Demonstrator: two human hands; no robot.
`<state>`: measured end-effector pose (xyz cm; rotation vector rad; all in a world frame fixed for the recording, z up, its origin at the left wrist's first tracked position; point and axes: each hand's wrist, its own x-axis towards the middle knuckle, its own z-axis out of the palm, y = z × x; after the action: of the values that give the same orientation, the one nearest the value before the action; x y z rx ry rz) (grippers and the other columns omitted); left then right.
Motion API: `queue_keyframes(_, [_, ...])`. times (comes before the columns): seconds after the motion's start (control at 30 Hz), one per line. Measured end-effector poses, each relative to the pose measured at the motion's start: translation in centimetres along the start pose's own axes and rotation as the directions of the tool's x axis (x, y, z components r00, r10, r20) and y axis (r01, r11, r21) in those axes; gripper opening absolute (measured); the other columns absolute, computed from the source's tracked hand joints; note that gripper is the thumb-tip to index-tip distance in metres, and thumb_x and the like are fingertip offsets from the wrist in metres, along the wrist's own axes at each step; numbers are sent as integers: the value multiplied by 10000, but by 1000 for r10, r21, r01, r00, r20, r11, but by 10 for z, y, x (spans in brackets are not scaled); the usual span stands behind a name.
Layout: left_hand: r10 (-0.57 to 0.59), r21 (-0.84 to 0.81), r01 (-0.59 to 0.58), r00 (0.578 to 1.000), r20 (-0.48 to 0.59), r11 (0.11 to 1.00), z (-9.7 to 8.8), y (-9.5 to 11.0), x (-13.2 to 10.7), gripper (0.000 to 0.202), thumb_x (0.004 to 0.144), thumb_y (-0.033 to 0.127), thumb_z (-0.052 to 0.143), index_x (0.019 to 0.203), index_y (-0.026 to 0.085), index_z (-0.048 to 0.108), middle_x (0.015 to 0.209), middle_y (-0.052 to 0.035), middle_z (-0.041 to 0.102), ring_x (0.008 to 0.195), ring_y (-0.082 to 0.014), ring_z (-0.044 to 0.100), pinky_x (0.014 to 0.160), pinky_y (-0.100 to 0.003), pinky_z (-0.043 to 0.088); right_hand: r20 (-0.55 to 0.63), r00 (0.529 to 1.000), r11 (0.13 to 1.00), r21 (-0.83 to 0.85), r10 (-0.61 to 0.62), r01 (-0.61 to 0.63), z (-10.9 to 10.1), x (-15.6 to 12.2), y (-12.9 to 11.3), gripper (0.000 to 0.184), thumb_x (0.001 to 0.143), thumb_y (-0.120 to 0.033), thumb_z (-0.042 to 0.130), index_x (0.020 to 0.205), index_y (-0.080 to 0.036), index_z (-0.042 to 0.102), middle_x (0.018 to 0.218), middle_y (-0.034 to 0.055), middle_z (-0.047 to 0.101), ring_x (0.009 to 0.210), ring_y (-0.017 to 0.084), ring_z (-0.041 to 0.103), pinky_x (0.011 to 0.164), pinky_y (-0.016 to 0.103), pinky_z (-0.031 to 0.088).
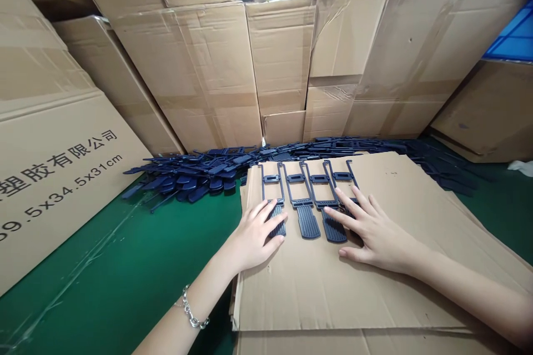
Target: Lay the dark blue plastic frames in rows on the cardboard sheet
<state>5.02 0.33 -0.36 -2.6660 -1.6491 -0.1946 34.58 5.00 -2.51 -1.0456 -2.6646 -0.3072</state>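
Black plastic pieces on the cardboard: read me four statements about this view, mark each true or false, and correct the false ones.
Four ribbed dark plastic pieces lie side by side on a cardboard sheet. True.

The left hand rests on the leftmost piece. True.

The chain bracelet is on the right wrist. False: it is on the left wrist.

The loose heap of dark plastic parts sits on top of the cardboard boxes. False: it lies on the green surface in front of them.
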Motion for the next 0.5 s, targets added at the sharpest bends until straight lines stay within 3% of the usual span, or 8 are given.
queue_keyframes(0.17, [0, 11, 0, 1000, 14, 1000, 0, 7, 2, 488, 886, 436, 335, 1342, 264, 364, 1435, -58, 192, 1324, -233, 128, 1063, -435, 222, 215, 971, 988, 132, -105, 78, -4, 11, -2, 563, 872, -544, 320, 1398, -388, 194, 1438, -38, 51, 1311, 326, 71, 968, 608, 203])
queue_keyframes(0.3, [2, -32, -1, 999, 35, 999, -2, -3, 8, 545, 888, 516, 288, 1379, 280, 284, 1451, -41, 132, 1320, -239, 129, 1059, -443, 225, 199, 971, 982, 161, -131, 99, -5, 16, -2, 599, 877, -558, 302, 1415, -369, 122, 1439, -35, 36, 1311, 330, 46, 962, 624, 198])
queue_keyframes(0.4, [-104, 62, 112, 987, -126, 992, -7, -39, 12, 495, 907, 427, 267, 1372, 259, 304, 1451, -36, 117, 1301, -265, 158, 1054, -462, 217, 32, 996, 977, 199, -82, 74, -20, 6, 10, 651, 884, -547, 303, 1431, -324, 28, 1446, -1, 42, 1318, 307, 25, 993, 565, 240])
queue_keyframes(0.5, [-263, 262, 370, 893, -366, 892, -19, -97, 7, 538, 812, 192, 373, 1348, 147, 344, 1429, -104, 153, 1283, -269, 188, 1067, -404, 208, -177, 973, 969, 220, 149, -109, -48, -23, 26, 607, 897, -486, 313, 1425, -324, 61, 1440, 11, 117, 1325, 258, 78, 1052, 479, 222])
